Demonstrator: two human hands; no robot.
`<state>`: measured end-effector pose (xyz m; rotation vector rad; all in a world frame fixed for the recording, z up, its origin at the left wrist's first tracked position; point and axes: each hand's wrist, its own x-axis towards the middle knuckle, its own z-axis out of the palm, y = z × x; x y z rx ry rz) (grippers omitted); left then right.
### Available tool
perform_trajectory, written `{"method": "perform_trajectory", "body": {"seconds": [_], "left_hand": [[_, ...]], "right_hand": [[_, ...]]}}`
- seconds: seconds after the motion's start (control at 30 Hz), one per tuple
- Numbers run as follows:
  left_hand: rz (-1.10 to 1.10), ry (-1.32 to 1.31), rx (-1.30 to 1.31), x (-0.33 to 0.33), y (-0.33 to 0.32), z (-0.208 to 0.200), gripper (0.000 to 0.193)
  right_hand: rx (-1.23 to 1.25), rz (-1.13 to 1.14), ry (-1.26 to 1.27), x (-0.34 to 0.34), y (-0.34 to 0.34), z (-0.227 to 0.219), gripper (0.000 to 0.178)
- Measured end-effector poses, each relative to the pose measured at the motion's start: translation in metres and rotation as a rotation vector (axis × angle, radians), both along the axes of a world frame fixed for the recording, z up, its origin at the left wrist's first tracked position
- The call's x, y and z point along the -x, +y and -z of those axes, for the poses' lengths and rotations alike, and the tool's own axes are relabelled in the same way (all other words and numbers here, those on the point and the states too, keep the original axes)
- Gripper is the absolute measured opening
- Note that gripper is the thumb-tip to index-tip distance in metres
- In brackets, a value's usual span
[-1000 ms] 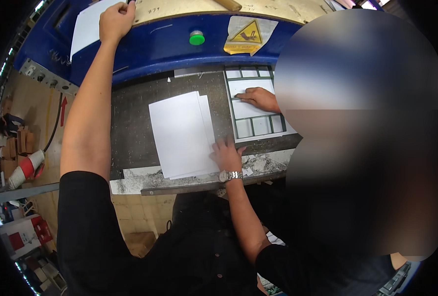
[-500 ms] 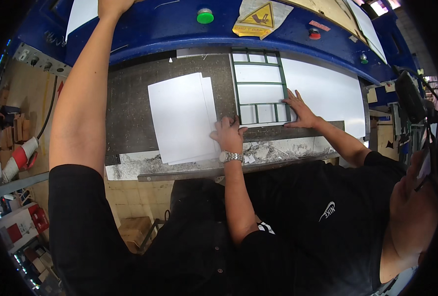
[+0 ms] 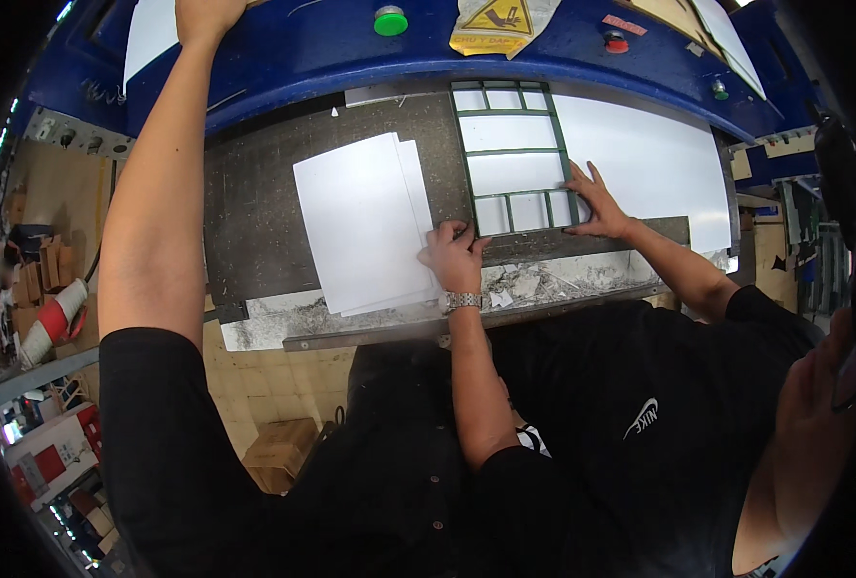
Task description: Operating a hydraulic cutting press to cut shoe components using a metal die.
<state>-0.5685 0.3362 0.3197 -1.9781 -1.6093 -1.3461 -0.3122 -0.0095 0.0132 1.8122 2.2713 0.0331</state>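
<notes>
My left arm reaches up the left side, and my left hand (image 3: 208, 19) is at the top edge of the picture by the blue machine front (image 3: 283, 58). Its fingers are mostly cut off, so their grip is hidden. My right hand is out of view. To my right, a co-worker's watch-wearing hand (image 3: 455, 255) touches the near left corner of a dark green rectangular frame (image 3: 515, 152) with crossbars. The co-worker's other hand (image 3: 601, 204) is spread against its right side. A white sheet (image 3: 640, 154) lies to the right of the frame, and white shows through its openings.
Overlapping white sheets (image 3: 360, 226) lie on the dark worktable (image 3: 254, 212). The blue front carries a green button (image 3: 390, 21), a red button (image 3: 617, 41) and a yellow warning sign (image 3: 500, 24). Scraps litter the pale near strip (image 3: 543, 275). A cardboard box (image 3: 281, 448) stands below.
The view has shifted slightly. The co-worker's hands stay at the green frame, which appears a little more turned. My left hand remains by the machine's top.
</notes>
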Motion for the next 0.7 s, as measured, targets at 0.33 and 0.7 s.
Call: {"method": "perform_trajectory", "body": {"seconds": [0.33,0.7], "left_hand": [[0.036,-0.014,0.011,-0.023,0.004,0.002,0.04],[-0.075,0.004,0.219,0.02,0.008,0.002,0.049]], "right_hand": [[-0.205,-0.105,-1.195,0.002,-0.022,0.075,0.042],[-0.299,-0.068,-2.099,0.024,-0.02,0.038,0.04]]}}
